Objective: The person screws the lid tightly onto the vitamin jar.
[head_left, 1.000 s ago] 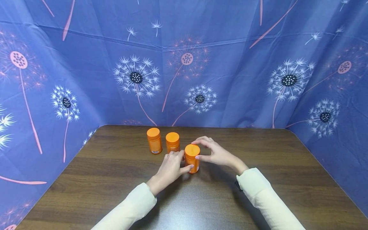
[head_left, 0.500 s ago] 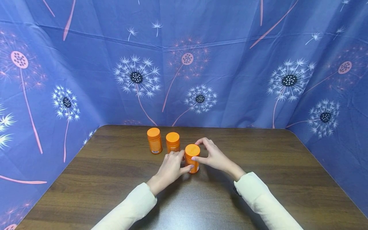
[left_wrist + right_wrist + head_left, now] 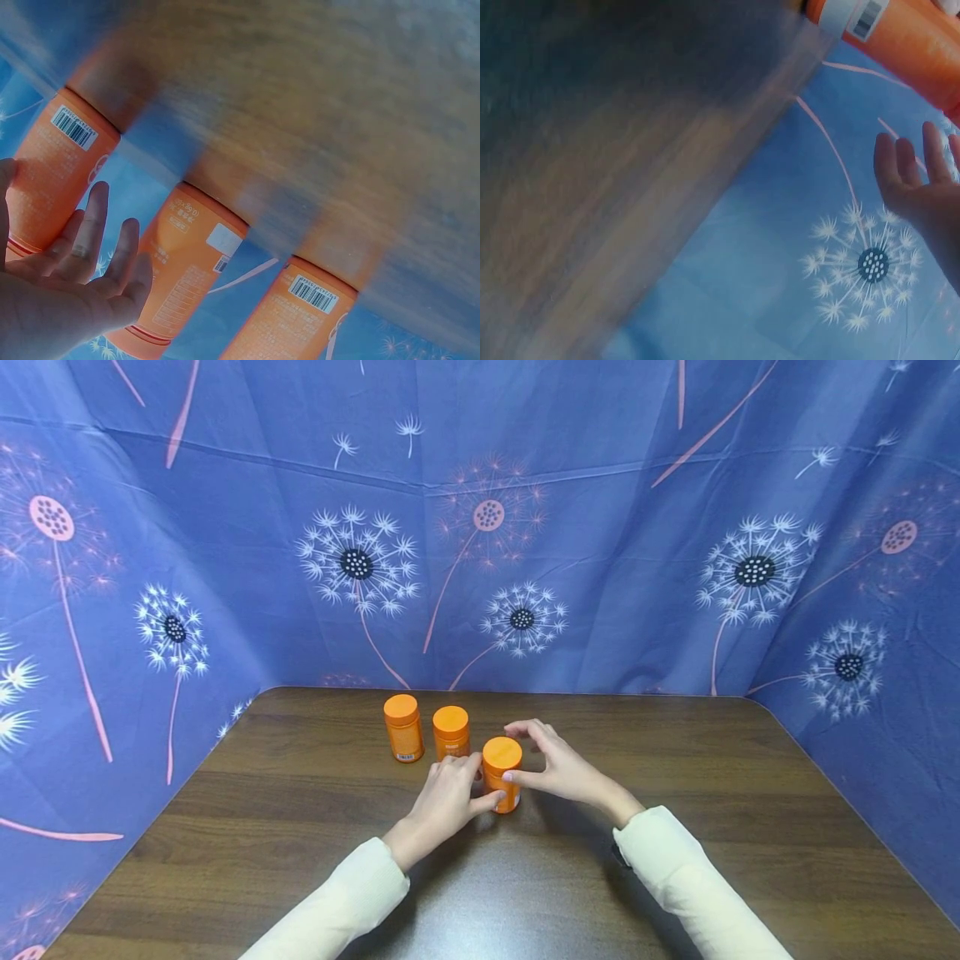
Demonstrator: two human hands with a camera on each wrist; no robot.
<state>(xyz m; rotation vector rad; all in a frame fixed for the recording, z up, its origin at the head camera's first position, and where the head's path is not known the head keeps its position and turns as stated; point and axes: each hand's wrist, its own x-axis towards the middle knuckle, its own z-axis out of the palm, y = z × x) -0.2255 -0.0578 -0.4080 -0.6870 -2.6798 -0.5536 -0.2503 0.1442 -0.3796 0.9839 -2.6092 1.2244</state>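
Three orange pill bottles stand upright on a brown wooden table. My left hand grips the body of the nearest bottle, thumb in front and fingers on its far left side. My right hand is around its orange lid, thumb at the front and fingertips behind. How firmly these fingertips touch the lid cannot be told. In the left wrist view, the gripped bottle shows a barcode near its base. The right wrist view shows part of the same bottle beside the right hand's fingers.
Just behind the left hand stands the middle bottle, its lower part hidden by the fingers. The third bottle is farther left. A blue curtain with dandelion prints hangs behind the table.
Around the lid, the right hand's thumb has shifted slightly left; its fingertips moved right, then back left. The left hand and the bottles have stayed put.
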